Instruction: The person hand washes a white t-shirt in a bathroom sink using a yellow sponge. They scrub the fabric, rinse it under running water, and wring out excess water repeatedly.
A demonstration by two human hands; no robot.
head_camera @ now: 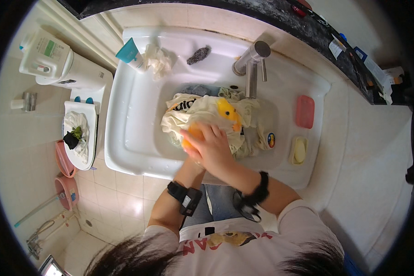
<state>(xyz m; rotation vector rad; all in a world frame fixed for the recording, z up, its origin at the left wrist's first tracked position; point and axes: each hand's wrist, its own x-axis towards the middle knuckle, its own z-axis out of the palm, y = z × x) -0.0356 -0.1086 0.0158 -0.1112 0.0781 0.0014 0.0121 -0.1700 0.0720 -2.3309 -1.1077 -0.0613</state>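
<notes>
White clothes (203,110) lie bunched in water in the white washbasin (134,114), with a yellow printed figure and dark lettering on the fabric. My right hand (212,146) rests over an orange object (194,135), fingers spread along it. The object's kind cannot be told, as the fingers cover part of it. My left hand (195,158) is mostly hidden beneath the right one, at the near side of the clothes; its grip does not show. Grey fabric (196,89) lies in the water behind them. Over the basin's far side stands the metal faucet (251,69).
A teal-and-white tube (131,55), crumpled pale material (157,62) and a dark scrubber (198,56) sit on the basin's back ledge. To the right are a pink dish (305,112) and a soap dish (299,150). A toilet (89,151) stands left.
</notes>
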